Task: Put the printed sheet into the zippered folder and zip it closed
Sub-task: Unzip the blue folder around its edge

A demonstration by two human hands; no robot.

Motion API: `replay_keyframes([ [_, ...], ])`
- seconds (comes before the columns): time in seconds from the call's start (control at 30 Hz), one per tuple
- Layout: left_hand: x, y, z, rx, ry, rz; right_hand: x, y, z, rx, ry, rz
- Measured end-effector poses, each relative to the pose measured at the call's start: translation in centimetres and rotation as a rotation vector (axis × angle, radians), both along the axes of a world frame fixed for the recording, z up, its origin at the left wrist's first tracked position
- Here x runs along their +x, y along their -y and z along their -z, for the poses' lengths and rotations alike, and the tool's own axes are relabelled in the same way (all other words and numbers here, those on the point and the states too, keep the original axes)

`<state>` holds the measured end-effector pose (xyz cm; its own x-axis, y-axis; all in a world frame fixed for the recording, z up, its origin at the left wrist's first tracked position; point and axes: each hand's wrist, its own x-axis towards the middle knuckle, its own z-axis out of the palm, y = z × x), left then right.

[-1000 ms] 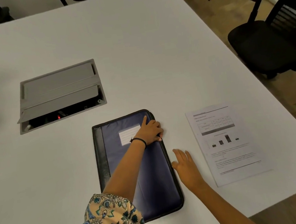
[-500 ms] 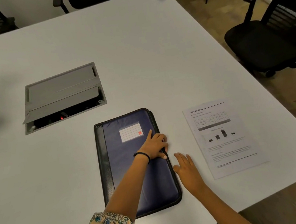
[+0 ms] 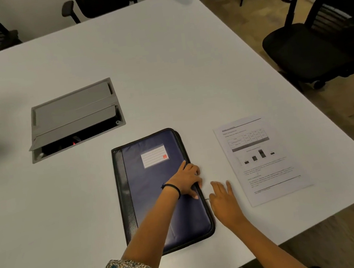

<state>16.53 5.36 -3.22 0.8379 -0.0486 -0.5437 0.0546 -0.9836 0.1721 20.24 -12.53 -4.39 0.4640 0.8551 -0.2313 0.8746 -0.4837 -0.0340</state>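
A dark blue zippered folder with a white label lies closed on the white table. My left hand rests on the folder's right side, its fingers curled over the zipper edge and the thumb on the cover. My right hand lies just right of that edge with its fingers straight on the table. A small metal zip pull sticks out right beside its thumb side. The printed sheet, with a table and a bar chart, lies flat to the right of both hands, untouched.
A grey cable box with its flap raised is set into the table behind and left of the folder. A black office chair stands off the table's right edge, and other chairs stand at the far side.
My left hand has slid toward me along the folder's right edge, from beside the label to mid-edge. My right hand has stayed beside the edge.
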Motion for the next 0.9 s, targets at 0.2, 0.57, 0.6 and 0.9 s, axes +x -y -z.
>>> replay_keyframes([
  [0.2, -0.2, 1.6, -0.4, 0.069, -0.061, 0.077, 0.2, 0.9, 0.8, -0.026, -0.029, -0.018],
  [0.57, -0.2, 2.1, 0.0, 0.055, -0.039, -0.018, 0.8, -0.5, 1.0, 0.052, -0.059, -0.083],
  [0.6, -0.2, 2.0, 0.1, 0.051, -0.035, -0.025, 1.1, -0.7, 0.9, 0.068, -0.053, -0.099],
  [0.9, 1.1, 0.4, -0.2, -0.046, -0.025, -0.097, 3.6, -2.6, 2.7, -0.111, -0.174, -0.156],
])
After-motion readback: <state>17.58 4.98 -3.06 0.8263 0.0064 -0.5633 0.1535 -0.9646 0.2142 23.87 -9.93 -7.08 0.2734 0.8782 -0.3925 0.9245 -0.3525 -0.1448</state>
